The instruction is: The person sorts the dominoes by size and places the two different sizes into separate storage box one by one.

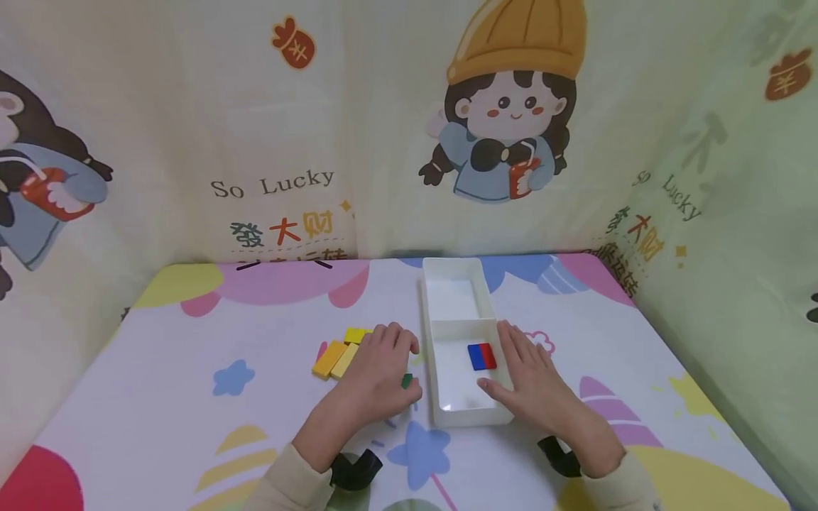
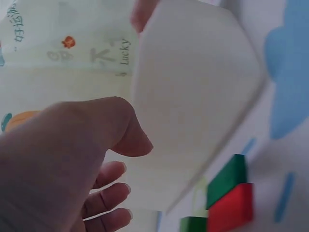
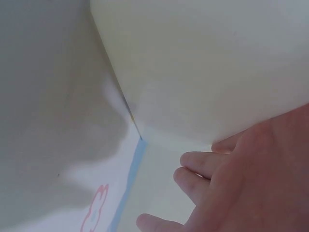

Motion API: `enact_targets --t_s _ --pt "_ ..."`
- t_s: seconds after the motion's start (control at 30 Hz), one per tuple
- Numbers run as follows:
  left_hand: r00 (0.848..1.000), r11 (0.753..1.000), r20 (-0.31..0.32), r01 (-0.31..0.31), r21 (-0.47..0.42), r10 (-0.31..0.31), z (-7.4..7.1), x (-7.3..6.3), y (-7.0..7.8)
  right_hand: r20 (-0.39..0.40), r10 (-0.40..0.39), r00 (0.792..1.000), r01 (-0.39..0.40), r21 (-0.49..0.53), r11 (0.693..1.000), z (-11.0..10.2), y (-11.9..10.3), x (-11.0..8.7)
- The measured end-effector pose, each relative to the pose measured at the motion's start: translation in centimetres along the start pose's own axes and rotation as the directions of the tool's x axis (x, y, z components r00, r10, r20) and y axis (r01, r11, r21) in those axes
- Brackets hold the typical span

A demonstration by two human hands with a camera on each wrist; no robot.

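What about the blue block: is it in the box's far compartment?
No, the blue block lies in the near compartment, beside a red block.

I see the person's bare left hand (image 1: 381, 369) with fingers loosely bent, thumb apart, and the bare right hand (image 1: 537, 387) straight-fingered, thumb spread wide.

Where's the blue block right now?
In the head view, the blue block lies in the near compartment of the white tray, immediately left of a red block, near the right hand.
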State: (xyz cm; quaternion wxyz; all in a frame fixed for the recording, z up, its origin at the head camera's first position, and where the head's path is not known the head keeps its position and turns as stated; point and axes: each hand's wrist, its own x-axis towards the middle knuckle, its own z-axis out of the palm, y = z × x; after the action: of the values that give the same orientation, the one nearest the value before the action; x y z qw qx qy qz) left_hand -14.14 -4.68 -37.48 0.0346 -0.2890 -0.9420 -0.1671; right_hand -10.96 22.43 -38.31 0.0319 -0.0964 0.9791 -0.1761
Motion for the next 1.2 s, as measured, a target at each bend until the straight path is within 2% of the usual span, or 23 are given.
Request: enact_targets --t_s 0.2,0.4,0.7,0.83,1.07,1.2 --pt "0.996 0.999 0.091 0.017 0.047 -0.021 1.5 -0.8 0.1 -0.007 -0.001 1.000 0.001 -0.023 1.000 0.1 0.0 0.0" --pt "0.993 0.994 0.121 -0.002 0.109 -0.011 2.7 -1.1 0.1 0.001 -0.002 1.000 0.002 -0.012 1.000 0.2 -0.2 0.0" --pt "0.994 0.977 0.111 -0.032 0.211 0.008 3.1 -1.0 0.1 -0.006 -0.001 1.000 0.001 -0.030 1.000 0.2 -0.1 0.2" --pt "0.994 0.973 0.111 -0.041 0.226 0.016 3.0 -0.9 -0.1 0.001 -0.002 1.000 0.002 -0.033 0.999 0.0 -0.1 0.3" --pt "0.994 0.961 0.070 -0.099 0.259 0.084 2.7 -0.7 -0.6 -0.003 -0.009 1.000 0.009 -0.016 1.000 -0.2 -0.2 0.2" --pt "0.994 0.966 0.049 -0.106 0.237 0.097 2.3 -0.7 -0.7 0.002 -0.008 1.000 0.008 -0.009 1.000 -0.2 -0.2 0.1"
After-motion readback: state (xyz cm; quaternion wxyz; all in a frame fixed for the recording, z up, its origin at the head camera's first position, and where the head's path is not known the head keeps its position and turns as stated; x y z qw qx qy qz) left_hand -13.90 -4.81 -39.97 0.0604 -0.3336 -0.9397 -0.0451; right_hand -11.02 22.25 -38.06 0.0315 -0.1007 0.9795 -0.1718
